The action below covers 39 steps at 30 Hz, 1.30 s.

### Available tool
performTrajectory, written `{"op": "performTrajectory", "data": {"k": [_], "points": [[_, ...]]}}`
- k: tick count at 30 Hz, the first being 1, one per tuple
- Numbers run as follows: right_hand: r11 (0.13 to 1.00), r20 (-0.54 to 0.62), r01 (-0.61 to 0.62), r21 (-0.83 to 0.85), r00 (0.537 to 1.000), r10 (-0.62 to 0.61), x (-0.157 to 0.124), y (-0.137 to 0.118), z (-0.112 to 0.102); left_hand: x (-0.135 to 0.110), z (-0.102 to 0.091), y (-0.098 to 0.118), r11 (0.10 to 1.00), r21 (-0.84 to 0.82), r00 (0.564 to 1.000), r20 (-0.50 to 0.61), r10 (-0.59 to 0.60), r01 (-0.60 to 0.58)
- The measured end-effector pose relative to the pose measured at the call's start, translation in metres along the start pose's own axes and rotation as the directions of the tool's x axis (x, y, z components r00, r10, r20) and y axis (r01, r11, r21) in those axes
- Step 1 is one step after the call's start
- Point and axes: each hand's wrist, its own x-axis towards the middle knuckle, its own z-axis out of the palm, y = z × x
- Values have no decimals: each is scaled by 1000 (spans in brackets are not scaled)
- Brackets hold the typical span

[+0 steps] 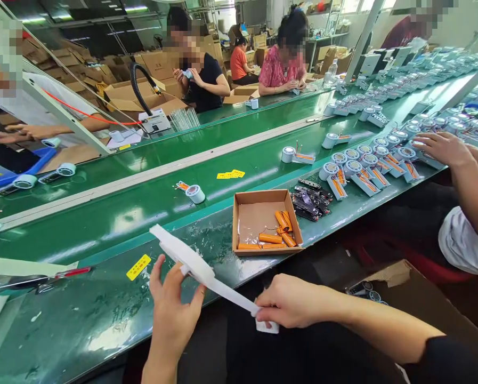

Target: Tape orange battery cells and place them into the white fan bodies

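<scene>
A long white strip (pixel 194 264) stretches from the green bench down toward me. My left hand (pixel 173 306) pinches it near its middle with thumb and fingers. My right hand (pixel 289 306) is closed on the strip's lower end, where a small white piece hangs below the fingers. Just beyond the strip sits an open cardboard box (pixel 262 202) holding several orange cylindrical cells (pixel 281 229).
Dark circuit boards (pixel 310 202) lie right of the box. Rows of white round devices with orange parts (pixel 362 170) fill the bench at right, where a co-worker's hand (pixel 444 146) reaches. Red-handled tool (pixel 58 274) lies at left. People sit across the conveyor (pixel 143 176).
</scene>
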Motion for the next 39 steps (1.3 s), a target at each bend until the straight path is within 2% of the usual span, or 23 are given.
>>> {"op": "performTrajectory", "data": {"k": [2,3,5,7,9,10,11,12,14,15,16,18,19,22,24,26,29,30,31,33,37,39], "points": [[997,25,16,-73,1000,-14,-8,7,-22,-10,7,-11,999,11,999,21,-34,34],[997,-29,10,-79,1000,-13,-10,10,-36,-16,11,-13,1000,11,999,45,-13,13],[984,-249,-50,-171,968,6,-6,16,-67,-25,19,-9,999,4,994,97,51,-51],[886,-412,-206,-415,911,19,9,24,-90,-28,24,3,994,-11,984,137,111,-110],[703,-383,-315,-638,921,65,29,33,-101,-26,26,15,988,-12,976,149,156,-156],[646,-328,-316,-695,939,107,38,38,-103,-25,26,19,983,-10,972,150,182,-183],[645,-277,-298,-704,951,137,45,41,-103,-24,25,21,978,-4,966,155,209,-211],[703,-258,-274,-656,957,132,49,44,-102,-23,23,22,972,6,959,166,232,-236],[909,-341,-181,-376,939,46,49,41,-100,-23,20,20,960,34,942,209,264,-277],[981,-423,-89,-175,906,7,45,36,-99,-24,18,18,954,52,933,232,277,-296],[1000,-499,17,18,867,-6,40,30,-99,-25,16,15,946,73,924,251,289,-316],[952,-575,168,255,818,10,31,13,-98,-24,11,11,924,113,906,272,325,-365],[939,-569,188,289,822,11,28,5,-96,-22,8,11,911,131,897,276,346,-392],[959,-494,130,251,869,12,30,-9,-87,-10,-2,14,862,196,864,305,399,-467],[948,-489,111,299,871,52,36,-7,-77,0,-8,19,826,229,839,331,432,-516],[878,-574,179,445,810,125,42,-1,-63,7,-12,26,803,237,824,323,465,-546],[709,-743,401,581,618,259,47,4,-39,11,-9,34,817,214,836,273,476,-535],[665,-766,457,591,577,284,46,3,-32,10,-7,37,826,203,842,263,471,-526],[634,-769,486,601,568,293,44,2,-25,8,-5,38,836,192,849,259,461,-513],[612,-742,483,626,610,277,36,-1,-17,2,-1,42,854,171,858,266,440,-492],[691,-650,317,650,702,290,8,2,-18,-9,-6,51,876,134,844,369,389,-463],[717,-617,236,656,715,329,0,11,-19,-9,-11,57,882,119,823,434,367,-456]]}}
